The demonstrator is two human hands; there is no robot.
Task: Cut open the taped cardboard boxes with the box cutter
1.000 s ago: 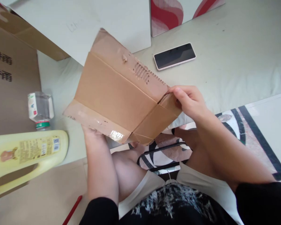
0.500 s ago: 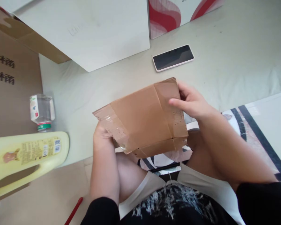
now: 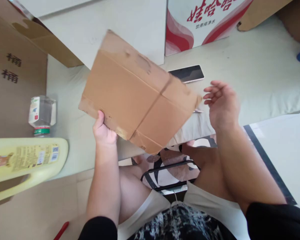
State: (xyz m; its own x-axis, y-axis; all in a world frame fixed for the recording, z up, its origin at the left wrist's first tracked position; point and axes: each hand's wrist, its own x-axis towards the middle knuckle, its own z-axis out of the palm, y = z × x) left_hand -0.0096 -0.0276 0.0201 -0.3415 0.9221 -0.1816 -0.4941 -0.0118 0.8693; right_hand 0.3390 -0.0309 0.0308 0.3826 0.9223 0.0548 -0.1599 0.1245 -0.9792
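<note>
Head view: cardboard in left hand

You're pinching its near-left edge above the bench, phone beyond. Right hand loose, fingers half-curled just beside the right corner. Likely light, fairly stiff, bendy at creases; grip panel edges, not corners.

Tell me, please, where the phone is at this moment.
In the head view, the phone lies above and right of centre, partly hidden behind the cardboard, just below the red-and-white box.
</note>
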